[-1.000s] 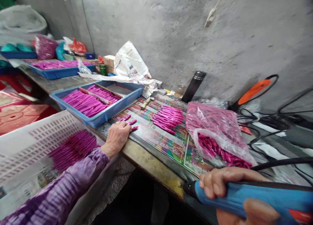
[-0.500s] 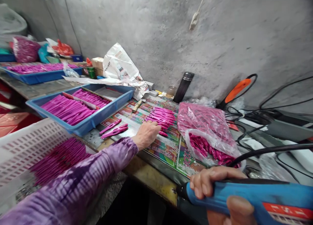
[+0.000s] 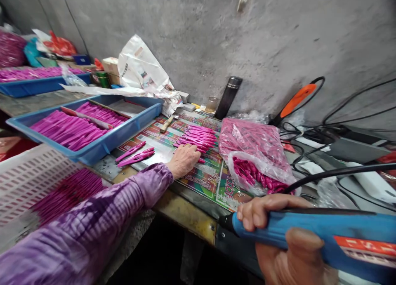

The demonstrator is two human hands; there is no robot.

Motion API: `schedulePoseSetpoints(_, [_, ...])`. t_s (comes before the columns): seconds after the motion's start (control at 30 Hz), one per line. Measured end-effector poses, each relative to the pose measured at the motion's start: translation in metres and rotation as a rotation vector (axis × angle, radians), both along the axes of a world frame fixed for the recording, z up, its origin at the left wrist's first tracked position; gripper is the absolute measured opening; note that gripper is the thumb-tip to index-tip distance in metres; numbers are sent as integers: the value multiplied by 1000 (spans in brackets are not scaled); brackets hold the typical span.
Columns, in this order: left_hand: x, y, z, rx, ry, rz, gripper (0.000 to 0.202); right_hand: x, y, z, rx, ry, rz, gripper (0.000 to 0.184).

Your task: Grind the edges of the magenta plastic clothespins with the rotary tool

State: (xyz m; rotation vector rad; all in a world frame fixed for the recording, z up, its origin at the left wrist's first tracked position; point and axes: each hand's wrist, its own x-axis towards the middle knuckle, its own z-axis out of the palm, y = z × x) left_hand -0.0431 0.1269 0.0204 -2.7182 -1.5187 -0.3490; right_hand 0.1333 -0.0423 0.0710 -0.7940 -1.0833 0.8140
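Observation:
My left hand [image 3: 185, 159], in a purple tie-dye sleeve, reaches to the near edge of a row of slim pink pieces [image 3: 201, 137] that taper like tweezers. Its fingers are bent and close together over them; the fingertips and anything between them are hidden. Wrapped round a blue electric screwdriver [image 3: 297, 229] is my right hand [image 3: 278, 223], at the lower right. The driver's black tip points left, just off the table's front edge. A few more pink pieces [image 3: 136, 155] lie to the left of my left hand, on the printed sheet [image 3: 201, 190].
A blue tray [image 3: 119, 143] with pink pieces stands at the left, above a white basket [image 3: 37, 173]. Right of the row lies a plastic bag [image 3: 250, 138] of pink parts. Behind stand a black flask [image 3: 229, 97] and a wooden-handled tool [image 3: 167, 124]. Cables [image 3: 343, 171] run at the right.
The view has shifted, so the scene sits slightly higher and further left. My left hand stays at the row of pink pieces, and my right hand still grips the screwdriver.

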Motion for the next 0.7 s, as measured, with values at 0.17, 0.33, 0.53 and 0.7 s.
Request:
schedulePoseSetpoints(0.17, [-8, -14, 3, 2, -103, 12, 17, 3, 12, -5, 51, 28, -66, 38])
schedulePoseSetpoints(0.33, [-20, -29, 3, -31, -267, 13, 8, -1, 34, -12, 108, 70, -145, 28])
schedulePoseSetpoints(0.53, [-29, -49, -1, -80, -514, 12, 7, -13, 57, -18, 145, 94, -206, 32])
schedulePoseSetpoints(0.7, [-36, -66, -2, -219, -850, 8, 8, -19, 68, -21, 152, 90, -236, 35])
